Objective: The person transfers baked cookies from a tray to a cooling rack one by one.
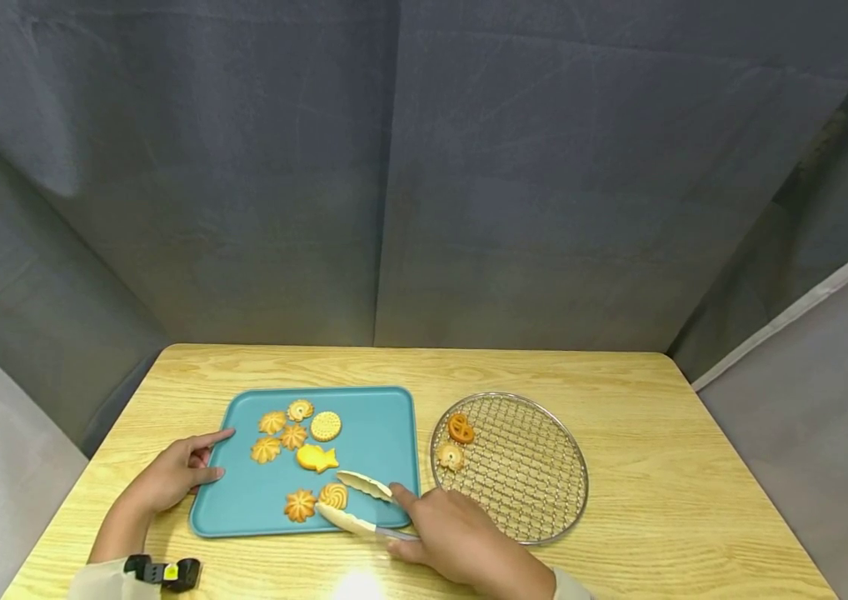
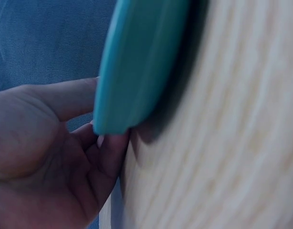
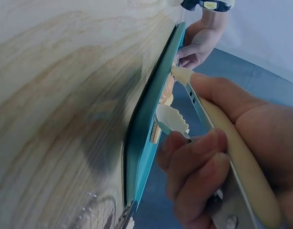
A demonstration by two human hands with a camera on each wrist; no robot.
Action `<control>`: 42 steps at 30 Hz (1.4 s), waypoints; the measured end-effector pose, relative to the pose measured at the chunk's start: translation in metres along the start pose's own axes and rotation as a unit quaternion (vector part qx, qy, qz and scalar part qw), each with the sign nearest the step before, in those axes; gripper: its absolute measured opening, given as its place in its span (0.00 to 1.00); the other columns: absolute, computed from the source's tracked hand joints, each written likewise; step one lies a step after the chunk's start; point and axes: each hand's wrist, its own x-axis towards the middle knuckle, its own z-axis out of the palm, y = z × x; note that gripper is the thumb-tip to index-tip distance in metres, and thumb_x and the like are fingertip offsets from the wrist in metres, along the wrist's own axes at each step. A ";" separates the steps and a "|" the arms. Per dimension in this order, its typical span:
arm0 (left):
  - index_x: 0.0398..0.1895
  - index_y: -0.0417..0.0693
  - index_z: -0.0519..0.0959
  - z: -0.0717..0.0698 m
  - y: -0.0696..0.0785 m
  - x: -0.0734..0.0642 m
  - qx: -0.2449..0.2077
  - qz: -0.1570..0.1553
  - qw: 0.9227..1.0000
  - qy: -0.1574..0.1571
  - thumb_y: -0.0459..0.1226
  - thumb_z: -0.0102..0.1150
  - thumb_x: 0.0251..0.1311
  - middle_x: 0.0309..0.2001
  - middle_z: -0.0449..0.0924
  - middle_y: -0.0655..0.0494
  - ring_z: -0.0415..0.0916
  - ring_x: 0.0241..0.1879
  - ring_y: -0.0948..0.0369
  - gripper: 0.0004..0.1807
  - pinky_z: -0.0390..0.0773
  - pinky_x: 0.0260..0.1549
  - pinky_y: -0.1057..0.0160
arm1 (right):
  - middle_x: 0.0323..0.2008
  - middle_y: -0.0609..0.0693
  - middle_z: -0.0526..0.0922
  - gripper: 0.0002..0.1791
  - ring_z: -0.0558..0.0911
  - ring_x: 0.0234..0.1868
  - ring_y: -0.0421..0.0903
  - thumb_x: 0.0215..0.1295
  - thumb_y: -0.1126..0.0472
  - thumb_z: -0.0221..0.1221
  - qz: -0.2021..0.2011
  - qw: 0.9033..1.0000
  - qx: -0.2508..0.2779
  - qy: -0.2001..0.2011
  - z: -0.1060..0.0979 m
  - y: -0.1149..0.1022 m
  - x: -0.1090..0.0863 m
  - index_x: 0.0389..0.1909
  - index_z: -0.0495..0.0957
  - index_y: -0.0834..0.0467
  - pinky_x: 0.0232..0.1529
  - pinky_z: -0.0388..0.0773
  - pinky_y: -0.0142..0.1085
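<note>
My left hand (image 1: 169, 473) holds the left edge of a teal tray (image 1: 382, 417); in the left wrist view the thumb lies on the rim and fingers curl beneath it. My right hand (image 1: 457, 533) grips cream-tipped tongs (image 3: 241, 162) over the tray's front right part. The tong tips stand apart about a round swirl cookie (image 1: 332, 496), the lower tip overlapping its edge. Left of it lies a flower-shaped cookie (image 1: 300, 506). Farther back on the tray are a fish-shaped cookie (image 1: 316, 457), a round dotted cookie (image 1: 326, 426) and several flower-shaped ones.
Right of the tray stands a round wire rack (image 1: 521, 467). A pretzel (image 1: 461, 428) and a flower-shaped cookie with a pale centre (image 1: 450, 457) lie at its left side. Both tray and rack rest on a wooden table (image 1: 664, 467), with grey curtains (image 1: 529, 183) behind.
</note>
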 end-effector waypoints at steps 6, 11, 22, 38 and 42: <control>0.78 0.32 0.60 0.000 0.000 0.000 0.000 -0.002 1.000 -0.001 0.26 0.62 0.67 0.32 0.63 0.49 0.57 0.20 0.63 0.38 0.69 0.20 0.65 | 0.38 0.54 0.87 0.42 0.86 0.35 0.47 0.64 0.37 0.67 0.000 1.000 0.000 0.008 -0.001 0.001 -0.001 0.74 0.71 0.55 0.37 0.83 0.43; 0.78 0.31 0.60 0.000 0.001 -0.001 0.000 -0.001 1.000 0.001 0.25 0.62 0.66 0.32 0.63 0.49 0.57 0.20 0.63 0.37 0.68 0.20 0.65 | 0.37 0.54 0.87 0.41 0.86 0.33 0.47 0.65 0.38 0.66 -0.006 1.000 0.003 0.008 -0.001 0.001 -0.001 0.74 0.72 0.54 0.36 0.83 0.43; 0.78 0.31 0.60 0.001 0.003 -0.002 -0.001 -0.001 1.000 0.002 0.26 0.62 0.66 0.31 0.62 0.49 0.57 0.19 0.63 0.38 0.68 0.20 0.65 | 0.33 0.49 0.87 0.34 0.83 0.30 0.41 0.68 0.40 0.66 -0.016 1.000 0.009 0.012 0.001 0.002 -0.001 0.70 0.75 0.50 0.31 0.80 0.40; 0.77 0.31 0.61 0.000 0.002 -0.002 0.006 0.000 1.000 0.006 0.25 0.63 0.66 0.31 0.62 0.49 0.57 0.20 0.63 0.37 0.68 0.20 0.65 | 0.33 0.48 0.86 0.35 0.81 0.31 0.39 0.68 0.40 0.65 -0.034 0.999 0.002 0.025 0.000 0.006 -0.003 0.71 0.75 0.52 0.34 0.80 0.39; 0.77 0.31 0.61 0.001 0.002 -0.002 0.005 0.000 1.000 0.007 0.25 0.63 0.66 0.31 0.62 0.49 0.57 0.20 0.63 0.37 0.68 0.20 0.65 | 0.29 0.46 0.84 0.35 0.75 0.26 0.35 0.68 0.40 0.65 -0.038 0.999 0.007 0.029 -0.001 0.007 -0.005 0.71 0.75 0.52 0.31 0.78 0.37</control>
